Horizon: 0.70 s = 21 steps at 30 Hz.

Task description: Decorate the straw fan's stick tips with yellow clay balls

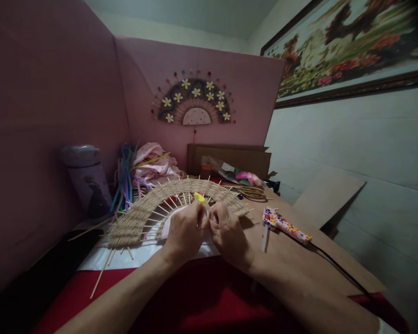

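Observation:
My left hand (185, 228) is closed in a pinch, with a small bright yellow piece (199, 198) sticking up from its fingertips. Close against it, my right hand (228, 234) is also pinched shut. Something whitish shows between the two hands, but the fingers hide most of it. Behind and beneath them lies a half-round fan (132, 225) of woven straw-coloured cord on thin wooden sticks. White cloth (114, 257) lies under the fan. To the right of my hands rests a flower-patterned glue gun (287, 228) with a glue stick and a black cord.
A finished fan with white flowers (196, 93) hangs on the pink backboard. At the left stand a bottle (90, 185) and coloured pipe cleaners (125, 174) beside pink fabric (155, 160). Gold-handled scissors (252, 193) lie behind the glue gun on brown board (320, 255).

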Available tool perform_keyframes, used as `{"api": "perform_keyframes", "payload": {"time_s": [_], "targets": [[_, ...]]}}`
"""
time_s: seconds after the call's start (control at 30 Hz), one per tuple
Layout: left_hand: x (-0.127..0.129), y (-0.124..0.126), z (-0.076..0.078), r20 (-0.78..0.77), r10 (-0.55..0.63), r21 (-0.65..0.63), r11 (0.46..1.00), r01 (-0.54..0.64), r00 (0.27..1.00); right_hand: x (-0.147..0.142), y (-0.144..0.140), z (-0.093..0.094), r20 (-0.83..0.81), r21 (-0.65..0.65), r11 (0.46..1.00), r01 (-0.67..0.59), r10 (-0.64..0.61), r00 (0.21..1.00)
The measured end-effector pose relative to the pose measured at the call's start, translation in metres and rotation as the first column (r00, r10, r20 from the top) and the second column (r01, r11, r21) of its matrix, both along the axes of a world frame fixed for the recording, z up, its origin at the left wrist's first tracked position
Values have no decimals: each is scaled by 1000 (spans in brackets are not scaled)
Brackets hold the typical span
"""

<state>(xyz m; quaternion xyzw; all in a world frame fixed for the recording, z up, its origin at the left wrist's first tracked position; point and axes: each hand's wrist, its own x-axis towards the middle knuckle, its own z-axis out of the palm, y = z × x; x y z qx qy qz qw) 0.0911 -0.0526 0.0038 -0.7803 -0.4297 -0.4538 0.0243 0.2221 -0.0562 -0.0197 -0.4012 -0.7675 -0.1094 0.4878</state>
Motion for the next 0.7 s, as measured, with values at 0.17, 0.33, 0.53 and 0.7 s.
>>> {"api": "perform_keyframes", "payload": {"time_s": [0.17,0.33,0.53,0.7], "targets": [[-2,-1,0,-24,1,31,1000,-1,1000,-1,-2,0,-15,8,999,37,-37,999],[-5,-1,-1,-88,-49,72,996,56,995,3,-1,6,-27,-14,999,-42,42,999],[-6,1,-2,-164,-51,96,993,67,985,5,3,7,-2,-43,996,-74,74,997],[-6,1,0,-173,-10,112,993,29,985,8,5,5,19,3,998,-66,66,998]]}}
